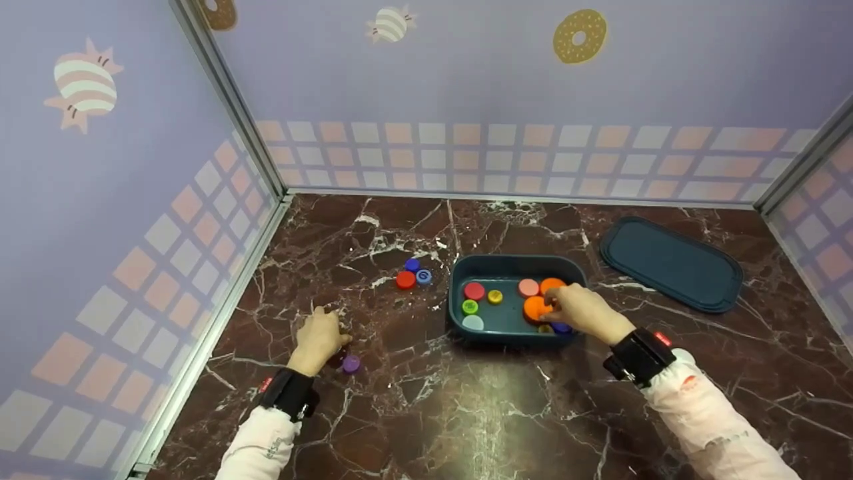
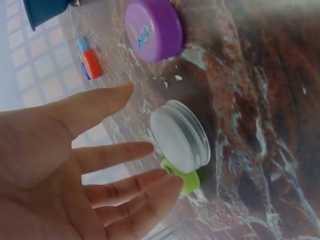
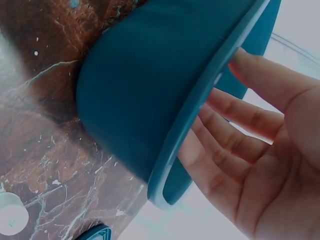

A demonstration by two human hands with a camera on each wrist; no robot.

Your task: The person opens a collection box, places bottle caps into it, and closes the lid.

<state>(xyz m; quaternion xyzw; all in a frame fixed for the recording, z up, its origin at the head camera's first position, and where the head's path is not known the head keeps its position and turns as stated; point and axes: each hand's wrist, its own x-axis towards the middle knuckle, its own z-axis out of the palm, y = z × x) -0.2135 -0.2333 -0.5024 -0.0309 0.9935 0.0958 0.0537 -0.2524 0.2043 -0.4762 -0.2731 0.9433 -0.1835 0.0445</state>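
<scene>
My left hand [image 1: 320, 340] hovers low over the table with fingers loosely spread. A clear ridged cap [image 2: 180, 136] and a green cap [image 2: 189, 181] stand by its fingertips in the left wrist view. A purple bottle cap [image 1: 351, 363] lies beside its thumb. My right hand [image 1: 585, 310] reaches over the near right side of a dark teal box [image 1: 518, 263]; its fingertips are at an orange cap [image 1: 535, 309] inside. In the right wrist view, thumb and fingers are apart, with the box rim [image 3: 192, 107] hiding some fingertips. Red, yellow, green and pink caps share the box.
A red cap [image 1: 405, 280] and two blue caps [image 1: 424, 276] form a cluster left of the box. The box's teal lid [image 1: 673, 263] lies at the back right. A white cap [image 1: 683, 358] sits by my right wrist. Patterned panels [image 1: 466, 80] enclose the marble table.
</scene>
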